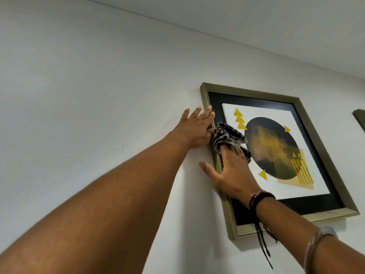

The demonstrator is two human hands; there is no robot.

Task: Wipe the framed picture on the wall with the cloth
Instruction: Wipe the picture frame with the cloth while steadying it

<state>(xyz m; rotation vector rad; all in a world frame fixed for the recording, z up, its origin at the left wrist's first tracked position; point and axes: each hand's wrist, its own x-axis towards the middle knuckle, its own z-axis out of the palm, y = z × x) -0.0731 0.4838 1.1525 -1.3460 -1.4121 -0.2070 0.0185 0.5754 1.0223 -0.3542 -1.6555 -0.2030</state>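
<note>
Now the right hand presses the crumpled grey striped cloth against the gold-framed abstract picture near its left edge, left hand bracing there with fingers spread flat, yet a hard sideways rub could tilt it off level.

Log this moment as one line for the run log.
left hand: flat, steadying frame | right hand: pressing cloth on picture

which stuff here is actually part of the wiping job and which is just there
In use: framed picture, cloth, right hand pressing the cloth, left hand flat by the frame's edge.
Just there: second frame at far right, bracelets.
</note>
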